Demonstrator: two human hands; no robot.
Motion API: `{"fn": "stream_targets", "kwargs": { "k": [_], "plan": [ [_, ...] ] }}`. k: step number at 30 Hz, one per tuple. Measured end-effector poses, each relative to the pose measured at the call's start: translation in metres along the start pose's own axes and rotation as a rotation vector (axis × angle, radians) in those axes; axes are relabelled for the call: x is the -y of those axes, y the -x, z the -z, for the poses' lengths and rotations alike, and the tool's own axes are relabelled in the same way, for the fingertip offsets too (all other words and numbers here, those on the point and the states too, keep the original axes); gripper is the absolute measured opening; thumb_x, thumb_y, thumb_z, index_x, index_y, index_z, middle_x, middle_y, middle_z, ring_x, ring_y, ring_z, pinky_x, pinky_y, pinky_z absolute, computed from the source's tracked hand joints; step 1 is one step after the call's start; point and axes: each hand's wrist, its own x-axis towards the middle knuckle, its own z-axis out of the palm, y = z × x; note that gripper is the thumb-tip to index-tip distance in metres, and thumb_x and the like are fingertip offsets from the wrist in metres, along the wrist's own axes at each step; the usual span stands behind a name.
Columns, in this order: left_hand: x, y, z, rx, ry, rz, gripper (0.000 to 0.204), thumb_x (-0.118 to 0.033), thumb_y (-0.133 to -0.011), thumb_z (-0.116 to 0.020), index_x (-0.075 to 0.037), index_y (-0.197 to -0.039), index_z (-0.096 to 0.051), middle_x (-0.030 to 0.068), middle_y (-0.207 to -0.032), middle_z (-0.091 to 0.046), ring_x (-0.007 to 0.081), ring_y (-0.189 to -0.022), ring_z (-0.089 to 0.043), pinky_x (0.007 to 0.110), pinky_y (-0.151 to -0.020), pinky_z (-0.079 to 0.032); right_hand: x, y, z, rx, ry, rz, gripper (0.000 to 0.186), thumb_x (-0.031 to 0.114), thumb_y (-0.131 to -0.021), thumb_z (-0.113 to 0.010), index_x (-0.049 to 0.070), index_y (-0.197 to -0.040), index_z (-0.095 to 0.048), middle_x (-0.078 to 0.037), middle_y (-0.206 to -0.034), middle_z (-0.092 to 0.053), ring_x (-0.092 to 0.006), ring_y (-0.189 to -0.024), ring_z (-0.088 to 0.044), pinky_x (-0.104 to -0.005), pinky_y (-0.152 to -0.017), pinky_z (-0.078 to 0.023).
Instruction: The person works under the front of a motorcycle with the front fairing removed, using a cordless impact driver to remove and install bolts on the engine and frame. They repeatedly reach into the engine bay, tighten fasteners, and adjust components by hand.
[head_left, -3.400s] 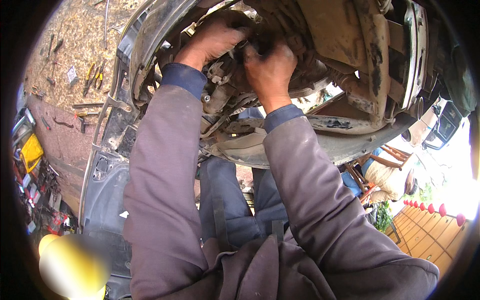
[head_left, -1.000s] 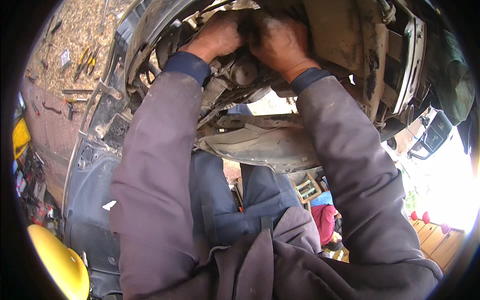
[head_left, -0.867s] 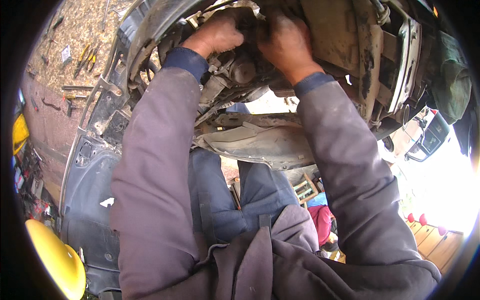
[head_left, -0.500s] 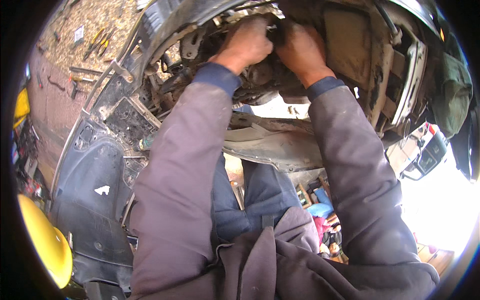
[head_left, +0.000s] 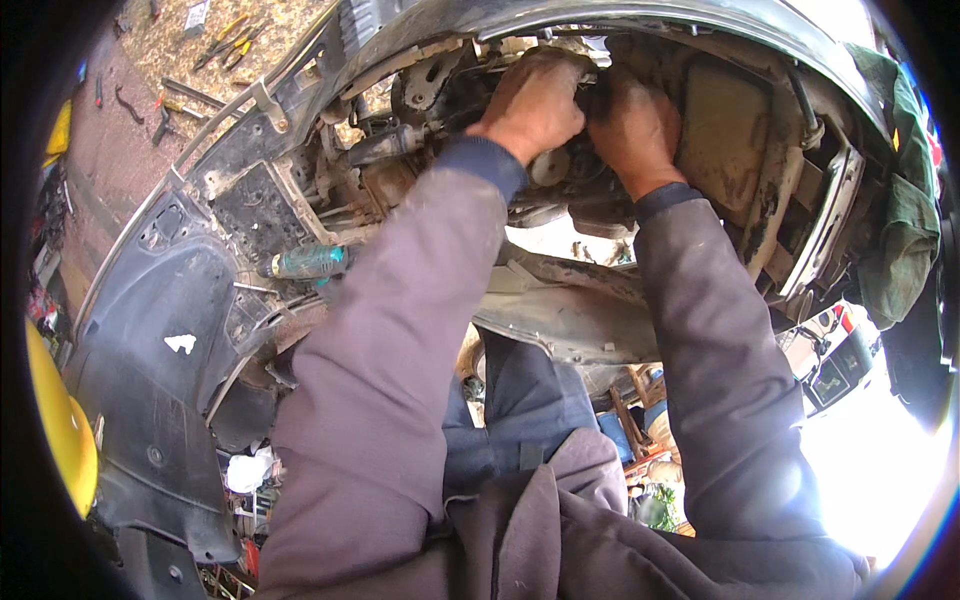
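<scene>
Both my arms reach into the dirty open front of a vehicle. My left hand [head_left: 538, 104] is closed, its knuckles up, beside a dark part at the middle of the engine bay. Close to it on the right, my right hand [head_left: 636, 128] is also closed, with fingers curled in toward the left hand. What either one grips is hidden by the fingers and the shadow. Below and between the hands is a round pulley-like part [head_left: 550, 167]. A perforated metal bracket [head_left: 425, 83] stands to the left of my left hand.
A teal power tool [head_left: 308, 262] lies on the body frame at left, near my left forearm. Yellow-handled pliers [head_left: 238, 47] lie on a speckled surface at the far left. A dark plastic liner [head_left: 160, 370] spreads at left; green cloth [head_left: 905, 235] hangs at right.
The whole view has shifted, so the hands sit lower and further right in it, and more of the teal tool shows. Both hands stay closed close together at the same spot.
</scene>
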Motion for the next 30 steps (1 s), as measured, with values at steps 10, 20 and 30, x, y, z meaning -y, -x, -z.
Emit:
{"fn": "stream_targets", "kwargs": {
  "k": [10,20,30],
  "plan": [
    [-0.007,0.132,0.063,-0.429,0.110,0.375,0.021,-0.008,-0.086,-0.066,0.001,-0.104,-0.069,0.0186,-0.098,-0.073,0.0311,-0.092,-0.071,0.038,-0.085,-0.054,0.023,-0.033,-0.014,0.138,-0.106,0.342,0.022,0.013,-0.082,-0.063,0.009,-0.102,-0.069,-0.020,-0.087,-0.069,-0.0414,-0.080,-0.066,-0.0488,-0.070,-0.053],
    [0.015,0.110,0.066,-0.356,0.114,0.475,0.026,-0.019,-0.086,-0.064,-0.002,-0.105,-0.071,0.0239,-0.093,-0.070,0.0388,-0.091,-0.070,0.041,-0.083,-0.053,0.027,-0.072,-0.063,0.569,0.030,0.468,0.041,0.009,-0.086,-0.053,0.014,-0.125,-0.065,-0.021,-0.117,-0.067,-0.0388,-0.108,-0.064,-0.0442,-0.096,-0.051],
    [0.012,0.111,0.066,-0.414,0.199,0.495,0.026,-0.018,-0.085,-0.066,0.002,-0.102,-0.071,0.0237,-0.087,-0.071,0.0354,-0.084,-0.072,0.038,-0.079,-0.055,0.025,-0.073,-0.062,0.534,-0.331,0.453,0.037,0.028,-0.090,-0.063,0.007,-0.120,-0.067,-0.017,-0.120,-0.068,-0.0344,-0.110,-0.065,-0.0413,-0.097,-0.050]
  ]
}}
